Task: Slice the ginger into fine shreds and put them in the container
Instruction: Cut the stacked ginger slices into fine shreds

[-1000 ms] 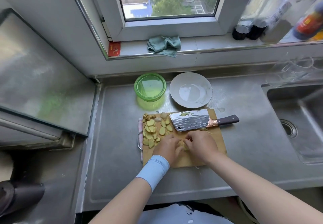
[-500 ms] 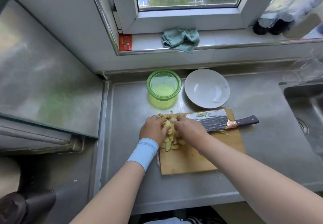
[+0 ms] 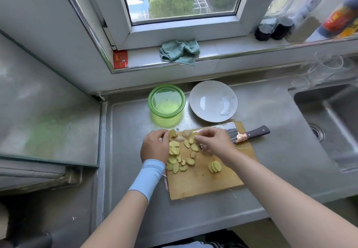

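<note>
Several yellow ginger slices [image 3: 179, 155] lie scattered on the left half of a wooden cutting board [image 3: 203, 182]. A small neat stack of slices [image 3: 214, 167] sits apart near the board's middle. My left hand [image 3: 155, 147] is at the board's left edge and pinches a ginger slice [image 3: 172, 133] at its far corner. My right hand [image 3: 215, 141] hovers over the far slices, fingertips pinching a slice. A cleaver [image 3: 249, 133] with a dark handle lies along the board's far edge, partly hidden by my right hand. The green container [image 3: 166, 105] stands just beyond the board.
A white plate [image 3: 213, 100] sits right of the container. The sink [image 3: 333, 123] is at the right, clear glassware [image 3: 321, 71] behind it. A teal cloth [image 3: 180, 52] and bottles [image 3: 275, 28] rest on the windowsill. A metal stove cover [image 3: 48, 116] is at the left.
Both hands moved from the near middle of the board to the far slices. A small stack of slices now lies uncovered where the hands were. The view shifted.
</note>
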`<move>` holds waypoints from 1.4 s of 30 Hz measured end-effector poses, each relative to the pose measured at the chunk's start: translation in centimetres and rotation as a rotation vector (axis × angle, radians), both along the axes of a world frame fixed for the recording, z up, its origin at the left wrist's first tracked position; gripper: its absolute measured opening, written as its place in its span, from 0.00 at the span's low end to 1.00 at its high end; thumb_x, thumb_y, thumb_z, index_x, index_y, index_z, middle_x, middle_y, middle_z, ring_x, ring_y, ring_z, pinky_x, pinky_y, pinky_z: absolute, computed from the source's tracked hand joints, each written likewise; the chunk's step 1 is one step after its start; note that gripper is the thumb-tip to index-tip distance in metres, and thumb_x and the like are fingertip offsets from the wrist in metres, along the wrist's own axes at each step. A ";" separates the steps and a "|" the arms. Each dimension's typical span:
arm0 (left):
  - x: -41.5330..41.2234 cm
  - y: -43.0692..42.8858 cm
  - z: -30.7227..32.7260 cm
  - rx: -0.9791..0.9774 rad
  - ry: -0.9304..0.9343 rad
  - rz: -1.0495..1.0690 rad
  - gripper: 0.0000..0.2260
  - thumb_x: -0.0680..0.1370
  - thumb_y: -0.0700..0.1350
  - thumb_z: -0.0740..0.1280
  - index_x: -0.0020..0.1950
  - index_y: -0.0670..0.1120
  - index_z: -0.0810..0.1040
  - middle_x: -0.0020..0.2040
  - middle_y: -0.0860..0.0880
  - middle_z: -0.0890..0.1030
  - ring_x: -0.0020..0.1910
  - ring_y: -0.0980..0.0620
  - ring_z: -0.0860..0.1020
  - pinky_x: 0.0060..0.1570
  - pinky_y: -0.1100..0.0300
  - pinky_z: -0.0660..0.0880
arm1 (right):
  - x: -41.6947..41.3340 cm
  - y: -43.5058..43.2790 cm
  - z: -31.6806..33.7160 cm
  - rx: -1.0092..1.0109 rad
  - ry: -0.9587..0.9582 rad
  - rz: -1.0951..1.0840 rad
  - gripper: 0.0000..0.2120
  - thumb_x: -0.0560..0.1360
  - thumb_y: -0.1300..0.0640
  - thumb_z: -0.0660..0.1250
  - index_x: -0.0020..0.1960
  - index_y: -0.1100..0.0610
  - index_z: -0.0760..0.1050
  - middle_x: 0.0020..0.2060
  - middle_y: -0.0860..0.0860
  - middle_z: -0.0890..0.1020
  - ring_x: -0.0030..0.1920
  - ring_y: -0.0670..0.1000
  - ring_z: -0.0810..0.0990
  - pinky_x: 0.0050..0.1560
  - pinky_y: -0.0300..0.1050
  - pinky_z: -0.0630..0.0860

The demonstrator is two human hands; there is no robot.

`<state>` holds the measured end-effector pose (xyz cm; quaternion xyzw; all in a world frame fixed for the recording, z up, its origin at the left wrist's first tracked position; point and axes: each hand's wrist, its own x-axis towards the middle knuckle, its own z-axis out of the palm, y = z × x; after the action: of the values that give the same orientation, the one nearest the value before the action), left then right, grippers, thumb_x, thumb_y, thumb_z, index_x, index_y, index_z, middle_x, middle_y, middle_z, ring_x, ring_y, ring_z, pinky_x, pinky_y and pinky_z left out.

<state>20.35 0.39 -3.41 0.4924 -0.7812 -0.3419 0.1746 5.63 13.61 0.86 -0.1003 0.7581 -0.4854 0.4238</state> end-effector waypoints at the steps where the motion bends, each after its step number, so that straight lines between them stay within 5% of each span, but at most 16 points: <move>1: -0.3 1.0 0.7 0.095 0.056 0.018 0.05 0.79 0.47 0.69 0.47 0.51 0.85 0.43 0.53 0.83 0.50 0.46 0.79 0.49 0.60 0.72 | 0.1 0.5 0.2 -0.016 -0.078 -0.007 0.08 0.73 0.61 0.76 0.48 0.62 0.80 0.34 0.51 0.83 0.27 0.48 0.75 0.28 0.41 0.70; 3: -1.2 3.9 1.3 0.235 0.106 -0.020 0.05 0.78 0.51 0.69 0.46 0.55 0.84 0.41 0.59 0.82 0.59 0.54 0.78 0.60 0.69 0.67 | 0.3 1.6 0.4 -0.027 -0.182 -0.013 0.08 0.73 0.60 0.77 0.47 0.60 0.79 0.34 0.51 0.83 0.30 0.49 0.78 0.27 0.40 0.70; 5: -2.5 7.2 1.5 0.393 0.136 -0.059 0.05 0.79 0.49 0.69 0.46 0.52 0.84 0.40 0.60 0.82 0.55 0.68 0.77 0.54 0.80 0.63 | 0.0 3.1 0.2 -0.029 -0.248 -0.045 0.08 0.73 0.60 0.77 0.48 0.58 0.78 0.35 0.50 0.83 0.36 0.52 0.82 0.29 0.42 0.75; 8: -4.3 10.6 0.5 0.490 0.165 -0.075 0.04 0.78 0.46 0.71 0.45 0.49 0.86 0.39 0.57 0.84 0.40 0.62 0.80 0.43 0.68 0.71 | -1.4 5.9 -0.4 -0.010 -0.277 -0.105 0.09 0.73 0.63 0.76 0.48 0.59 0.77 0.35 0.53 0.84 0.35 0.53 0.83 0.31 0.44 0.78; 14: -4.1 12.6 -2.4 0.044 -0.072 -0.406 0.09 0.75 0.45 0.74 0.54 0.49 0.84 0.48 0.52 0.81 0.51 0.51 0.75 0.53 0.58 0.72 | -3.2 10.1 -2.9 0.147 -0.164 -0.119 0.08 0.73 0.67 0.75 0.48 0.61 0.77 0.36 0.57 0.83 0.28 0.52 0.79 0.25 0.40 0.75; 19: -3.6 13.3 -4.1 -0.097 -0.093 -0.466 0.12 0.69 0.45 0.78 0.51 0.49 0.85 0.47 0.52 0.79 0.50 0.53 0.73 0.45 0.58 0.76 | -2.4 10.2 -4.9 0.205 -0.157 -0.063 0.05 0.72 0.66 0.76 0.43 0.61 0.80 0.30 0.55 0.82 0.28 0.50 0.79 0.27 0.39 0.77; 27: -3.8 13.5 -4.3 -0.062 -0.077 -0.414 0.12 0.68 0.45 0.79 0.51 0.48 0.86 0.46 0.52 0.81 0.49 0.50 0.75 0.49 0.58 0.74 | -1.9 9.3 -5.3 0.284 -0.034 -0.042 0.05 0.72 0.61 0.78 0.44 0.58 0.82 0.27 0.53 0.82 0.23 0.47 0.77 0.24 0.41 0.74; 32: -3.9 13.8 -4.0 -0.041 -0.109 -0.384 0.16 0.67 0.48 0.79 0.54 0.49 0.85 0.47 0.52 0.81 0.50 0.50 0.75 0.51 0.61 0.72 | -1.8 9.0 -5.7 0.410 0.308 0.097 0.09 0.68 0.51 0.79 0.36 0.53 0.82 0.28 0.48 0.82 0.36 0.48 0.83 0.44 0.43 0.78; 42: -4.4 13.7 -4.2 -0.023 -0.139 -0.364 0.17 0.69 0.53 0.79 0.55 0.52 0.85 0.48 0.54 0.80 0.51 0.52 0.73 0.47 0.65 0.66 | -2.3 8.9 -5.4 0.437 0.308 0.109 0.09 0.70 0.50 0.77 0.37 0.52 0.80 0.33 0.46 0.84 0.36 0.51 0.83 0.45 0.46 0.80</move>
<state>15.95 14.09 -7.58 0.3635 -0.8713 -0.3240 0.0613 3.38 22.51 -4.51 -0.1199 0.8939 -0.2655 0.3407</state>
